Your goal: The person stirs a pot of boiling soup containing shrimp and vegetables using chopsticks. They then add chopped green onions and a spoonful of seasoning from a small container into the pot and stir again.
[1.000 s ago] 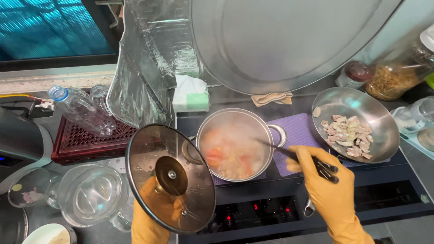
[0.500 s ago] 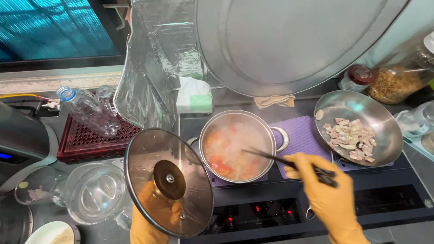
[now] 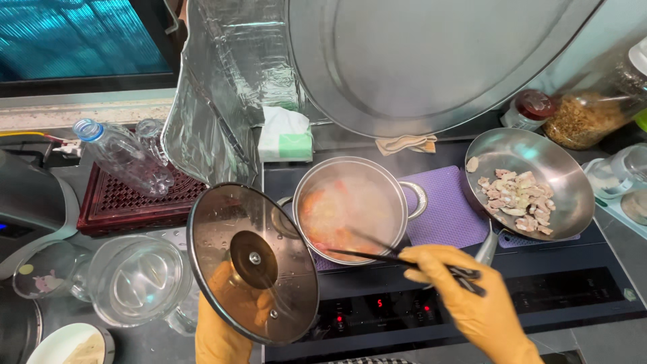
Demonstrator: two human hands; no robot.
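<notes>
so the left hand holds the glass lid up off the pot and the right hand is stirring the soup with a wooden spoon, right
Not quite. The head view shows the right hand holding dark chopsticks, not a wooden spoon, with their tips in the steaming pot. The rest holds: the left hand holds the glass lid up, clear of the pot.

both gloved hands (image 3: 226, 330) (image 3: 482, 307) closed, raised

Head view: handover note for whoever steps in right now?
Left hand, yellow-gloved: grip on the glass lid, held tilted, off and to the left of the pot.
Right hand, gloved: grip on dark chopsticks, tips reaching into the steaming pot.
Pot sits on the cooktop; pan of meat pieces to its right.
Done: lid off. Left: lid not back on; meat in the pan.
</notes>
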